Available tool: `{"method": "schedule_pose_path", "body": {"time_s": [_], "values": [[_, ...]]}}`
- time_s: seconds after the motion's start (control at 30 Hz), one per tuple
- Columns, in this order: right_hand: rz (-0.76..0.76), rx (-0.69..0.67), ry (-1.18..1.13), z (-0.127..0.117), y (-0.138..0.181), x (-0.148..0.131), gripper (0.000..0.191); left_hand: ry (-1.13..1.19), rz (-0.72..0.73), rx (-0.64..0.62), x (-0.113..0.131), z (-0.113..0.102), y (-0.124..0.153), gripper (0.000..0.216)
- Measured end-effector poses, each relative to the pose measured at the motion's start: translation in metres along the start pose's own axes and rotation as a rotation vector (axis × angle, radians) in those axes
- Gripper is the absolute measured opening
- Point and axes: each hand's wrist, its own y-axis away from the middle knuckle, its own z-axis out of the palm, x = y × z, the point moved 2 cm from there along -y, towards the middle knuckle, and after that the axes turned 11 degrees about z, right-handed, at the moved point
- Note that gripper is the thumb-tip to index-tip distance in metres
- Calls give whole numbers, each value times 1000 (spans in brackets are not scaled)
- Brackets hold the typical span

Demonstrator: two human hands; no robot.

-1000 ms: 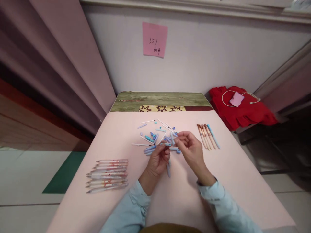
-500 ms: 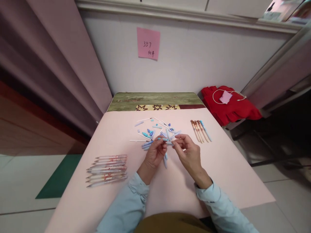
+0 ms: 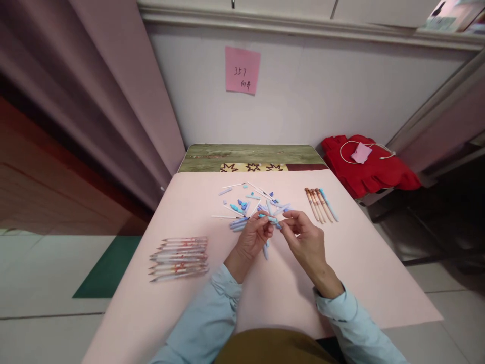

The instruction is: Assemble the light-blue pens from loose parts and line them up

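Pale tabletop: stretched across the centre, backed by a white wall.
Light-blue pen barrel: held mid-frame, pinched between the left hand's closed fingertips.
Right hand: thumb and forefinger nearly closed beside the barrel's right end; whether anything is gripped cannot be told.
Loose blue pen parts: scattered around and above the hands.
Pens: whitish ones lined up at left, brown-topped ones at right.

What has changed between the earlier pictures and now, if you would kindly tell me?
The right hand has drawn closer to the right end of the light blue tube. The left hand still holds the tube. The left pen row and right pen row stayed put.
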Motion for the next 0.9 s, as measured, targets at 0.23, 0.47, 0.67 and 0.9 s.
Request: {"method": "schedule_pose_path", "body": {"time_s": [0.23,0.47,0.67,0.9], "values": [[-34,9,101,-3,1,-1,13,-67,-13,-20,0,3,2,25],[-16,-34,139,-5,2,-2,12,-99,-7,-9,1,6,3,30],[4,-37,135,-6,2,-1,11,-124,20,-17,0,7,2,28],[6,-43,105,-9,3,-1,12,-137,22,-10,1,8,2,28]]}}
